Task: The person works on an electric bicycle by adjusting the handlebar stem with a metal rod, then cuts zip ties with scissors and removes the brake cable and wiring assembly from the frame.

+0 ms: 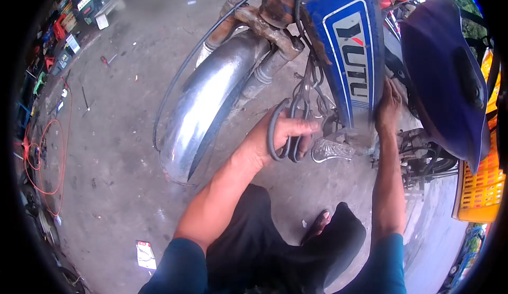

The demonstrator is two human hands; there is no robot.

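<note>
A motorcycle's blue fuel tank [330, 13], lettered "YUTU", slants down in front of me. My left hand [286, 134] is closed around dark looped cables [273, 130] below the tank's left side, with the thumb lying across them. More thin cables run upward from there beside the tank. My right hand [390, 109] is at the tank's right edge, fingers bent against that side; what they grip is hidden. A clear ribbed lens [330, 150] hangs just right of my left hand. The shiny front fender [217, 87] is at the left.
A purple seat-like panel [442, 77] and a yellow crate [480, 193] stand at the right. On the concrete floor lie a screwdriver [109, 59], an orange hose [62, 161] and a white-and-red packet [145, 255]. Tools and boxes line the left edge.
</note>
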